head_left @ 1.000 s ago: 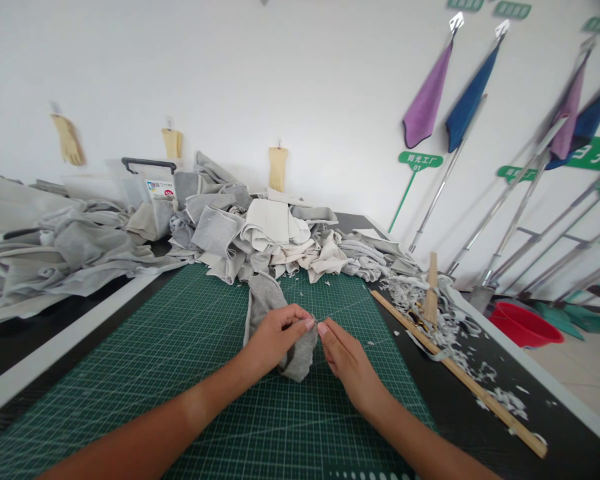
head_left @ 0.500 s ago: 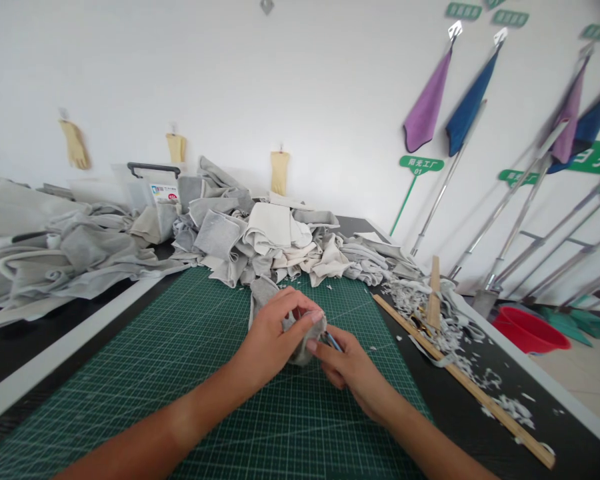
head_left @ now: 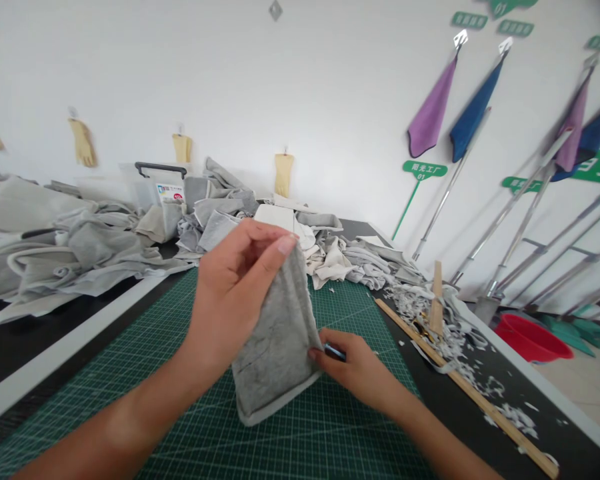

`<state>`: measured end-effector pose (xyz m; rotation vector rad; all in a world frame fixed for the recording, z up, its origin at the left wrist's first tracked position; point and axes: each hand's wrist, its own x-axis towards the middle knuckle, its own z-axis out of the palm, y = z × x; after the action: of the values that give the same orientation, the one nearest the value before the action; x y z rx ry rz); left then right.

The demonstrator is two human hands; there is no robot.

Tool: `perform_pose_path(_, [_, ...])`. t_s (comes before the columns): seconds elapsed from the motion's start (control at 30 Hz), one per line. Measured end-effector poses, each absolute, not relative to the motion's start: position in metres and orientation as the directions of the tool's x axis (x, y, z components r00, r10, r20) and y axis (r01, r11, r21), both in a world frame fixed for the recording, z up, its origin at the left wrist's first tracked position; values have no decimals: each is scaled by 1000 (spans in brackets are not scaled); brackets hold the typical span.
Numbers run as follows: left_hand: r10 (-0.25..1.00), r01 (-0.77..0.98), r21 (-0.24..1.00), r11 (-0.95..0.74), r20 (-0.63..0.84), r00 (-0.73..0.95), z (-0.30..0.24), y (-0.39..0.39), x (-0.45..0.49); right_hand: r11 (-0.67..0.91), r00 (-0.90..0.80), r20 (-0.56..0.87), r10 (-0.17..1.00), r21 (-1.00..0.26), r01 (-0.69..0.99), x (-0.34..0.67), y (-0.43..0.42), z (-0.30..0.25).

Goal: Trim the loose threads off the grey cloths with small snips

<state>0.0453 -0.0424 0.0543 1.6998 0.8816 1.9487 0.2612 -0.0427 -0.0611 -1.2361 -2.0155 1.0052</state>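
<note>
Far left: we see a heap of grey and off-white fabric (head_left: 80,247) on a black table (head_left: 455,427), with a clear plastic bin (head_left: 153,190) with a black handle behind it.

Left hand: the left hand (head_left: 240,280) is raised and narrow, with thumb and fingers pinching the top of a grey fabric piece.

Fabric: the grey fabric piece (head_left: 275,340) hangs between our two hands, closer to the left, above a green cutting mat (head_left: 180,427). Its pale-hemmed lower edge droops over the mat; we cannot tell whether it touches.

Right hand: the right hand (head_left: 353,363) is low and curled narrowly around a small blue-and-black tool (head_left: 335,352), with its fingertips just beside the fabric's right edge.

Far right: we see a long wooden strip (head_left: 460,387) and white fabric scraps (head_left: 425,313) on the table, with a red basin (head_left: 533,337) on the floor beyond.
</note>
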Motion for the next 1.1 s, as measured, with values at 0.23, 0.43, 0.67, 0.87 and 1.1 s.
perform_pose_path(0.23, [521, 16, 565, -825, 772, -363, 82, -24, 12, 274, -285, 128, 950, -781, 562, 286, -25, -42])
perform_pose_path(0.43, [604, -62, 627, -776, 712, -357, 82, -4, -21, 131, -90, 115, 989, -973, 189, 310, -23, -2])
perform_pose_path(0.67, [576, -48, 589, -807, 767, -283, 98, -14, -40, 231, -14, 233, 972, -969, -83, 319, -51, 63])
perform_pose_path(0.87, [557, 207, 611, -764, 787, -266, 97, -3, -57, 173, -62, 178, 982, -982, -80, 316, -50, 73])
perform_pose_path(1.1, [810, 589, 624, -514, 579, 93, 34, 13, -30, 118, -171, 112, 979, -993, 25, 285, -35, 14])
